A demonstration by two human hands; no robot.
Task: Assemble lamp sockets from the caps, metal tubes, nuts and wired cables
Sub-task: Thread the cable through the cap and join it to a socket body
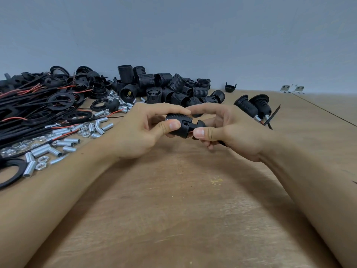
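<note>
The left hand (146,130) grips a black threaded socket body (178,125), thumb pressed on its near side and fingers curled over the top, holding it on its side above the wooden table (173,209). The right hand (229,130) meets it from the other end, thumb and curled fingers pinching a black domed cap (200,123) that sits against the right end of the socket body; a black cable (222,143) runs out beneath that hand's fingers. Just beyond both hands lies a heap of loose socket bodies (168,88). Beyond the right hand, near its knuckles, two finished sockets (255,107) with flanged rings lie together, wires trailing. To the left of the left forearm, metal tubes (63,144) and nuts (19,147) are scattered, and further out on that side a tangle of wired cables (25,105) mingles with black rings and caps. A single cap (230,87) sits alone far beyond the right hand.
</note>
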